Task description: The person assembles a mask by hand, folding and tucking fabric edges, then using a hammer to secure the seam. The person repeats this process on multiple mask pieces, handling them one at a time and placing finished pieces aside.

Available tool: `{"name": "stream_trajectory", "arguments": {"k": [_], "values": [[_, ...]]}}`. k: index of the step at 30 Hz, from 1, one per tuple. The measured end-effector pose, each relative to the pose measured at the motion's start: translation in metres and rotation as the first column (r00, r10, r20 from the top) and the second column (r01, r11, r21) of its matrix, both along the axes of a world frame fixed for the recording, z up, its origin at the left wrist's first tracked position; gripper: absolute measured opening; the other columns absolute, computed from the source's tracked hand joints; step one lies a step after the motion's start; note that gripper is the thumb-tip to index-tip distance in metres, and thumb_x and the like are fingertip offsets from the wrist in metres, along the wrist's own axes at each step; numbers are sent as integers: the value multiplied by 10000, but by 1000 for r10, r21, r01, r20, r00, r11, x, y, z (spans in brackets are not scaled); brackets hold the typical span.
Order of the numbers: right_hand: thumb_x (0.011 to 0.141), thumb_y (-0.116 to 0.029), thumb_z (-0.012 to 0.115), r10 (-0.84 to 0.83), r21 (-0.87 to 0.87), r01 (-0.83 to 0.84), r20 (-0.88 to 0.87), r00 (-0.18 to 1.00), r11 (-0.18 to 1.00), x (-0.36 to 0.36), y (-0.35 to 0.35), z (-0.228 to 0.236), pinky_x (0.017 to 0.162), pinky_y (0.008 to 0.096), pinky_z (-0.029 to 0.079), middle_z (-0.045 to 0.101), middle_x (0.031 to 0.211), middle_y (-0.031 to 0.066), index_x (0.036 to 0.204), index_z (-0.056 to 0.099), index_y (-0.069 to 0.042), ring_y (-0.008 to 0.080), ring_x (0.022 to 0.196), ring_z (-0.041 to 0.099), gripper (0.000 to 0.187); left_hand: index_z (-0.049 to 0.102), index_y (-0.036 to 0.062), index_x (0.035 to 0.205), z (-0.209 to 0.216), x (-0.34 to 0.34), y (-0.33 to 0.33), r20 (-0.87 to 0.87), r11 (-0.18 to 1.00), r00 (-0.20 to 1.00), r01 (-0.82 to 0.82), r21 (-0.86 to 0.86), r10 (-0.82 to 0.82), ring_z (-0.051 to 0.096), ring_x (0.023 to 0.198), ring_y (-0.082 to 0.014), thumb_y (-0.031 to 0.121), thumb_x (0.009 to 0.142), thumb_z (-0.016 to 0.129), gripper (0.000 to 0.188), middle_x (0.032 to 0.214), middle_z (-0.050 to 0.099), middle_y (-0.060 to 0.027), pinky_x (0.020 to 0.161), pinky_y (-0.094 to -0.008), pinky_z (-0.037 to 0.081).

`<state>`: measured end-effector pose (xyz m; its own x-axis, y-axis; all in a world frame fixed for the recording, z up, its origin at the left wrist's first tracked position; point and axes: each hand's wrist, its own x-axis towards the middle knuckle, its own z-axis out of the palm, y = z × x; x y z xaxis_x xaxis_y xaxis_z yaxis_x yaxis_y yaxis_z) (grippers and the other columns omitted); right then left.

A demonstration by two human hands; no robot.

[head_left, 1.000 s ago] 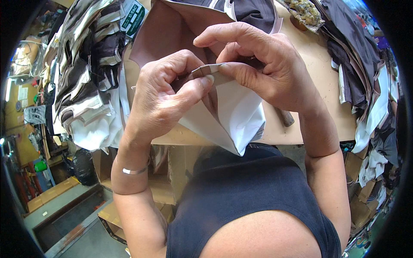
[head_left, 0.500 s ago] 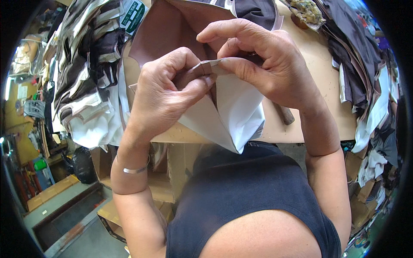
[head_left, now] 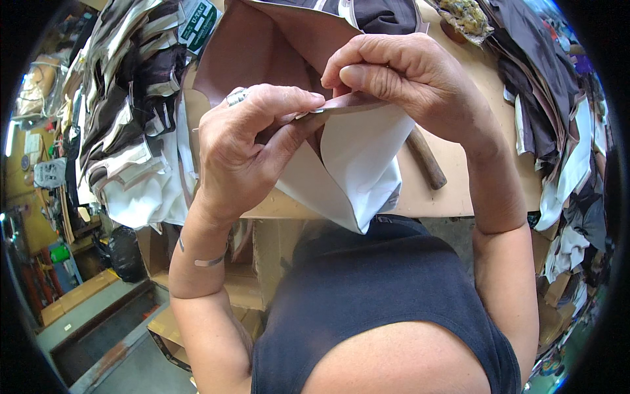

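Note:
A large sheet of leather-like material (head_left: 361, 154), white on one face and dusty brown on the other, hangs over the near edge of the table with a folded corner pointing down. My left hand (head_left: 239, 144), with a ring on one finger, pinches its upper rim between thumb and forefinger. Further right along that same rim, my right hand (head_left: 420, 85) is closed on the edge, its fingers curled and the thumb on top. The brown inner face (head_left: 256, 49) opens up behind my hands. A wooden handle (head_left: 428, 161) lies on the table beside the sheet; its far end is hidden.
Stacked dark and white cut pieces (head_left: 144, 118) line the table's left side, and more dark pieces (head_left: 538, 85) drape over the right. A clear bag of small bits (head_left: 466, 18) sits at the back right. Cardboard boxes (head_left: 262, 262) stand under the tan tabletop (head_left: 446, 197).
My right hand has curled its raised fingers down and slid right along the rim. My left forefinger has straightened over the edge. More of the wooden handle shows.

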<state>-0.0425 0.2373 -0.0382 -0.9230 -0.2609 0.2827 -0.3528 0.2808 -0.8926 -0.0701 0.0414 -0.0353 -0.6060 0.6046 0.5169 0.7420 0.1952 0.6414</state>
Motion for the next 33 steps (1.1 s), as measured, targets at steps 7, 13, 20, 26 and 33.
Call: {"name": "stream_trajectory", "arguments": {"k": [7, 13, 20, 26, 33], "values": [[801, -166, 559, 81, 106, -87, 53, 995, 991, 1, 4, 7, 603, 275, 451, 602, 671, 109, 824, 615, -2, 166, 610, 569, 174, 602, 25, 904, -6, -11, -3, -394, 989, 907, 130, -69, -147, 614, 632, -205, -52, 686, 638, 234, 749, 632, -112, 554, -262, 473], [777, -116, 569, 107, 279, -38, -236, 966, 960, 3, 2, 5, 600, 315, 454, 589, 668, 131, 783, 593, 3, 253, 618, 573, 122, 606, 29, 915, -3, -9, -6, -356, 983, 917, 150, -106, -178, 618, 639, -200, -61, 671, 636, 262, 753, 636, -119, 543, -266, 477], [751, -64, 575, 135, 265, -65, -256, 957, 962, 2, 4, 4, 650, 330, 462, 591, 731, 161, 807, 577, 25, 281, 696, 585, 105, 629, 47, 891, -1, -8, -5, -401, 985, 903, 105, -137, -152, 608, 617, -187, -41, 651, 628, 256, 743, 636, -99, 520, -253, 464], [749, -51, 567, 160, 344, -66, -254, 954, 937, 5, 7, -1, 674, 327, 464, 602, 763, 158, 854, 593, 8, 276, 727, 595, 123, 635, 52, 859, -6, -10, -3, -400, 987, 904, 110, -117, -149, 603, 603, -181, -34, 630, 622, 244, 725, 633, -77, 513, -254, 461], [777, -142, 565, 127, 264, -94, -110, 986, 960, 0, 4, 3, 650, 311, 466, 606, 732, 153, 829, 615, -3, 249, 701, 598, 156, 610, -2, 868, -2, -11, -6, -312, 982, 937, 115, -149, -157, 623, 660, -193, -66, 690, 623, 190, 756, 636, -116, 582, -258, 485]]}}
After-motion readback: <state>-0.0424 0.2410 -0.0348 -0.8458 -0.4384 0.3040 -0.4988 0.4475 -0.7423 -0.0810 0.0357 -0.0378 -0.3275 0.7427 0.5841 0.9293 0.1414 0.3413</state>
